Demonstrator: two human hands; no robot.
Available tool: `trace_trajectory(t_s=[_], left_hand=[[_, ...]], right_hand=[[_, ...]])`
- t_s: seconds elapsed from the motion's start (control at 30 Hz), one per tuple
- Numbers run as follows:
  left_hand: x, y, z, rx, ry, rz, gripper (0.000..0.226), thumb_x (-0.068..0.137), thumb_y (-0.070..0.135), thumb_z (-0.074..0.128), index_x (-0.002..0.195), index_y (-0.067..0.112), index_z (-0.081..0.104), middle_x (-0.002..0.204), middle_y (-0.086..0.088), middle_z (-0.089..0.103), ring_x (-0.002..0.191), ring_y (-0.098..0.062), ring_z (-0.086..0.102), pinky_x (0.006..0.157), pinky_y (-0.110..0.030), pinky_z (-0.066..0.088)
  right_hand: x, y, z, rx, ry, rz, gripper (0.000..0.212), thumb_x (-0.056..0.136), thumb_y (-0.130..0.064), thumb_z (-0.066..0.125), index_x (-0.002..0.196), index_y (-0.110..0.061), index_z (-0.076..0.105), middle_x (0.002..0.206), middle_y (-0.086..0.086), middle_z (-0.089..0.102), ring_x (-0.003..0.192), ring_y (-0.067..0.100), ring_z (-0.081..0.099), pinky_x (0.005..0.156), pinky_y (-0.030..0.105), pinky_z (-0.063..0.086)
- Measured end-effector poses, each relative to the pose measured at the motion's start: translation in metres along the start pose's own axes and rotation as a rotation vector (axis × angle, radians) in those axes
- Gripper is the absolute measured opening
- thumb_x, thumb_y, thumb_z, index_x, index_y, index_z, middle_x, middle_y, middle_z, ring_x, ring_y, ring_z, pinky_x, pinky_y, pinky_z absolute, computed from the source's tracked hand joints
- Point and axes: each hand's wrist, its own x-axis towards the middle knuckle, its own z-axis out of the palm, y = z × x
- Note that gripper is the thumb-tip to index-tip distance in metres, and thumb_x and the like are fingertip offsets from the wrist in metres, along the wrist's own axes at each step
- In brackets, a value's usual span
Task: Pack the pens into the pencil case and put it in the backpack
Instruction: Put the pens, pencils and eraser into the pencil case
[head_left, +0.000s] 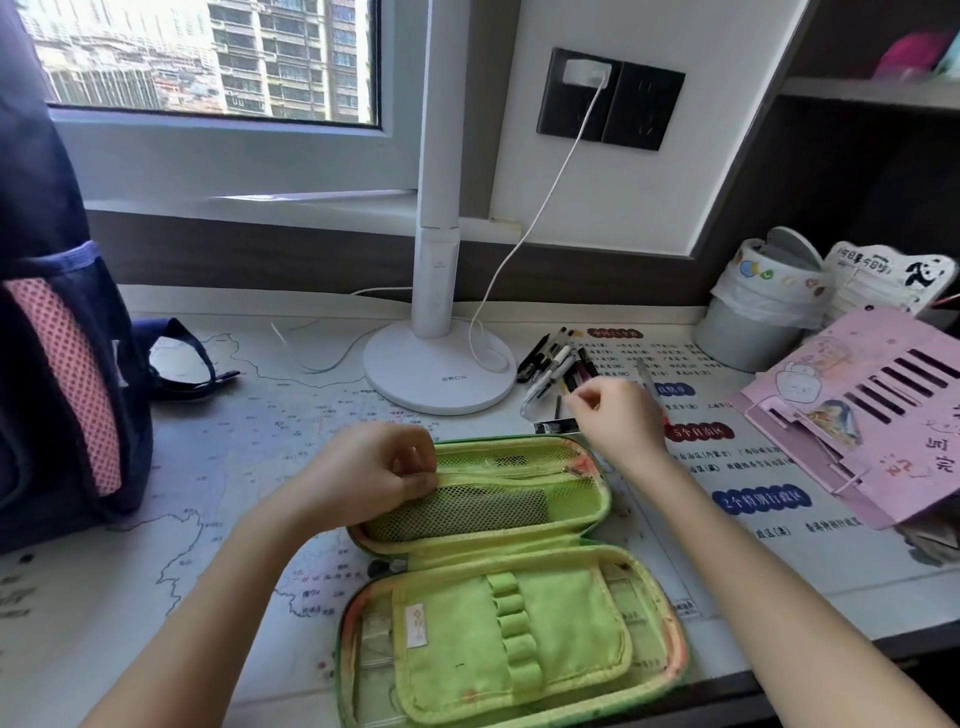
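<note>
A green pencil case (519, 603) lies wide open on the desk, its mesh-pocket half farther from me and its half with elastic loops nearer. My left hand (374, 470) pinches the left end of the mesh pocket's zipper edge. My right hand (618, 415) hovers with curled fingers over a pile of black and white pens (558, 364) beside the lamp base; whether it holds a pen is unclear. A dark blue backpack (57, 374) with a pink mesh side pocket stands at the left edge.
A white desk lamp (439, 364) with a cable stands behind the case. At the right are a pink folder (862, 421), a small grey bin (753, 312) with a plastic liner and a panda-print stack. The desk is covered by a printed map mat (249, 447).
</note>
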Motion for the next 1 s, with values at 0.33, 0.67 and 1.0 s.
trace_trajectory(t_s=[0.33, 0.67, 1.0], left_hand=[[0.001, 0.002, 0.004, 0.056, 0.012, 0.016, 0.011, 0.077, 0.038, 0.067, 0.084, 0.030, 0.071, 0.069, 0.020, 0.056, 0.069, -0.002, 0.051, 0.066, -0.023, 0.038], [-0.001, 0.006, 0.002, 0.043, 0.025, 0.040, 0.007, 0.079, 0.030, 0.068, 0.084, 0.026, 0.070, 0.080, 0.005, 0.070, 0.076, -0.013, 0.059, 0.070, -0.026, 0.047], [-0.002, 0.005, 0.002, 0.016, 0.062, 0.040, 0.004, 0.079, 0.029, 0.068, 0.082, 0.029, 0.069, 0.075, 0.005, 0.070, 0.070, -0.011, 0.060, 0.064, -0.025, 0.045]], right_hand=[[0.058, -0.018, 0.019, -0.283, -0.451, 0.403, 0.024, 0.075, -0.035, 0.062, 0.086, -0.013, 0.057, 0.087, 0.003, 0.059, 0.080, 0.024, 0.058, 0.059, 0.024, 0.041], [0.022, -0.015, 0.000, 0.716, 0.579, 0.213, 0.018, 0.089, -0.024, 0.056, 0.086, -0.008, 0.063, 0.079, 0.003, 0.064, 0.070, 0.012, 0.056, 0.062, 0.024, 0.047], [-0.018, -0.080, 0.000, 0.405, -0.472, -0.346, 0.010, 0.085, -0.027, 0.062, 0.084, -0.020, 0.070, 0.078, -0.009, 0.067, 0.074, 0.003, 0.061, 0.067, 0.022, 0.050]])
